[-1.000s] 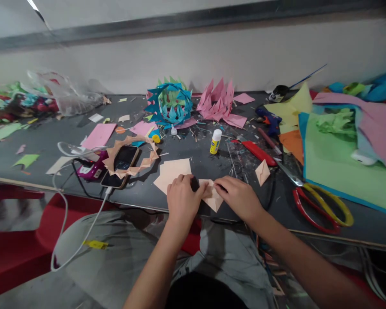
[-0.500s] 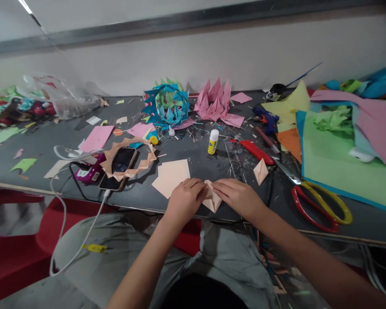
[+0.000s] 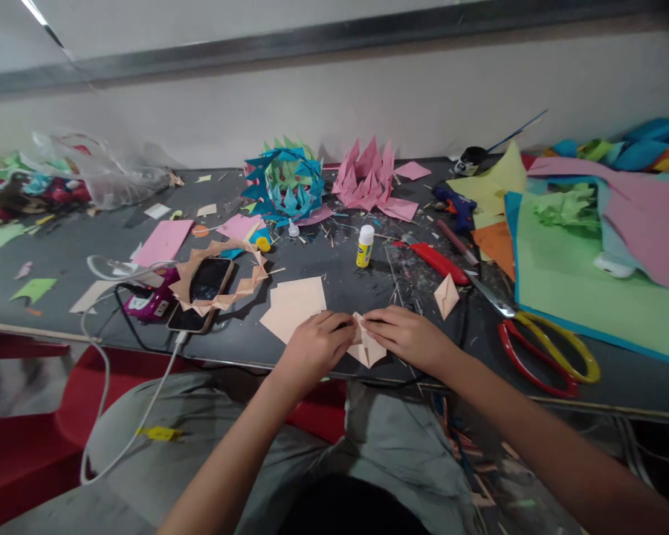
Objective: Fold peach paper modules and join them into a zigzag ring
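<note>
Both hands meet at the near edge of the dark table (image 3: pixel 340 275) over a small folded peach paper piece (image 3: pixel 366 345). My left hand (image 3: pixel 315 348) is curled, its fingertips pinching the piece's left side. My right hand (image 3: pixel 406 334) pinches its right side with bent fingers. A stack of flat peach paper squares (image 3: pixel 293 305) lies just left of my left hand. One finished folded peach unit (image 3: pixel 446 295) lies to the right, beyond my right hand.
A peach paper ring (image 3: pixel 218 276) surrounds a phone (image 3: pixel 199 293) on a charging cable. Behind stand a glue stick (image 3: pixel 364 246), a blue-green paper ball (image 3: pixel 284 183) and a pink paper crown (image 3: pixel 368 180). Red-yellow scissors (image 3: pixel 540 342), a red cutter (image 3: pixel 438 261) and coloured sheets (image 3: pixel 585 267) lie right.
My left hand has curled from lying flat over the paper to pinching its left side, and the piece now stands more folded between both hands. The view has drifted slightly.
</note>
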A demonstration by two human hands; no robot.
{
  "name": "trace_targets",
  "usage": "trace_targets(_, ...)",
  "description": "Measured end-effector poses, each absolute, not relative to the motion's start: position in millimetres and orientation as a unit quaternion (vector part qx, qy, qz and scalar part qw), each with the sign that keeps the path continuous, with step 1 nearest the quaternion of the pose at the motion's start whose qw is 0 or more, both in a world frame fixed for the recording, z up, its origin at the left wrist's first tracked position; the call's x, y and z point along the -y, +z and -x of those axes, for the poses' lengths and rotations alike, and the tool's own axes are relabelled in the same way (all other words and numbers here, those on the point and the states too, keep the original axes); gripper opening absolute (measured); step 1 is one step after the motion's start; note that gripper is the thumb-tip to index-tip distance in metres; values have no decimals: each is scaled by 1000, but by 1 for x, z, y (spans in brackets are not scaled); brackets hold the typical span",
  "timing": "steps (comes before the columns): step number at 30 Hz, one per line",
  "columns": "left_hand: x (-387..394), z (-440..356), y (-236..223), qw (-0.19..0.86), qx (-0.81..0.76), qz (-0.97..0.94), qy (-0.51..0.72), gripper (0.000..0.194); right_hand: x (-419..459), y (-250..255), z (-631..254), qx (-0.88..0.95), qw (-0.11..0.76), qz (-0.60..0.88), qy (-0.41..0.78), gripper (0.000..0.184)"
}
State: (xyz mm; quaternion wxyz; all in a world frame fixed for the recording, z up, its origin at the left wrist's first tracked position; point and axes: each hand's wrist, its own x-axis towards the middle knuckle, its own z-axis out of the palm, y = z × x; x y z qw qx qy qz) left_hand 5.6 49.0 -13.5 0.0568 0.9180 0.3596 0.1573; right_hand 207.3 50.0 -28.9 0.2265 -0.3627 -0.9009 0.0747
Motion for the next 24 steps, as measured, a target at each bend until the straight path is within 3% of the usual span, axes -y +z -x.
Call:
trace_targets(16,-52,-4,-11,43,-338,-933,119,23,-53,-30,-210,907,231,343,83,30)
trace_targets(24,-55,-15,-3,29,-340,-937,80,28,-58,-10,-204,932,134,335,45,24)
